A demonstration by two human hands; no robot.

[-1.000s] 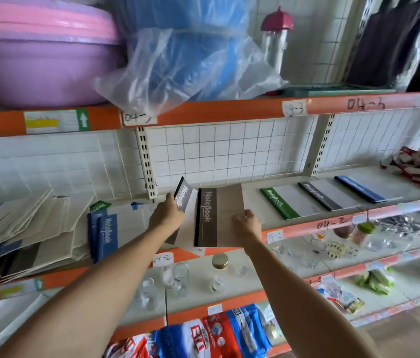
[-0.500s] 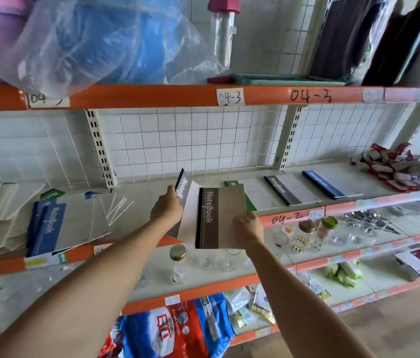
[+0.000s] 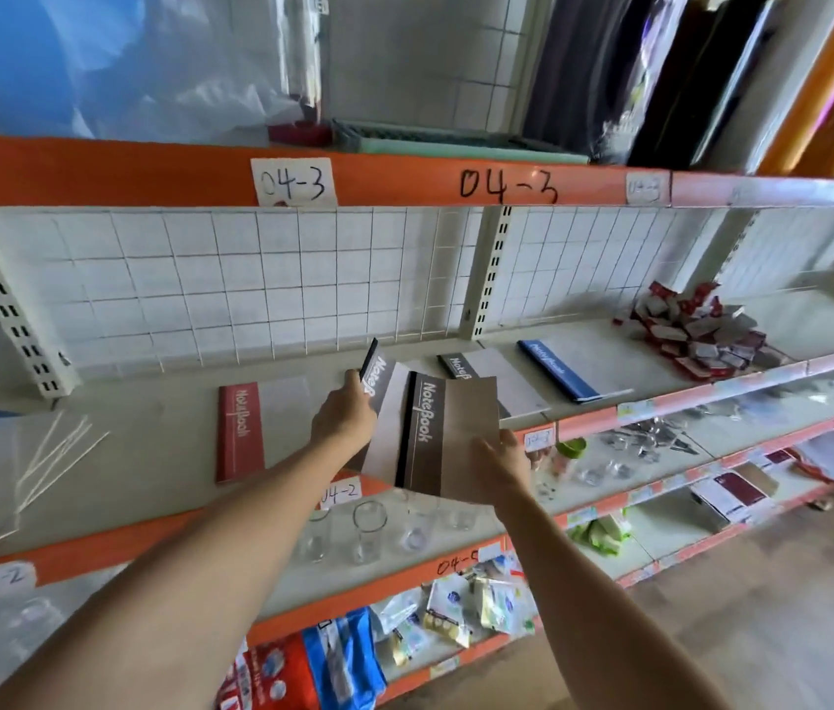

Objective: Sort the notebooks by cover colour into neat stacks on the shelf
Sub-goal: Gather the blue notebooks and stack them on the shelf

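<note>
Both hands are up at the shelf edge: right hand [image 3: 499,466] pinches the brown-striped beige notebook [image 3: 448,435] by its lower corner, left hand [image 3: 345,420] curls around a second brown-striped one [image 3: 381,386], tilted behind it. Further back, flat on the cream metal shelf [image 3: 158,427]: red-striped notebook [image 3: 240,433], brown one [image 3: 486,374], blue one [image 3: 560,371].

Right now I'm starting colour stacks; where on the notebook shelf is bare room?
Bare shelf lies between the loose white sheets and the red notebook, and between the blue notebook and the red packet pile. It is crowded mid-shelf, where both hands hold brown notebooks over the black notebook.
</note>
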